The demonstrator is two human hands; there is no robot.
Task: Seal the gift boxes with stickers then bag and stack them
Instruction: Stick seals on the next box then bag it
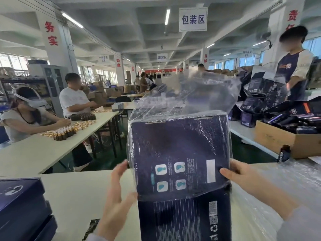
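A: What is not clear here?
B: The lower box (184, 221) is cut by the bottom edge; the fingers of the right hand (243, 178) are hidden behind the upper box (178, 150).
A: And the left hand (114, 193)?
B: Its fingertips (121, 168) are blurred, the grip unclear; small print on both boxes is unreadable.

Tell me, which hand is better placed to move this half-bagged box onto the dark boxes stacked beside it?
Probably the left. The stacked boxes lie beside the left hand, while the right hand pinches the far edge of the gift box. Likely both would carry it.
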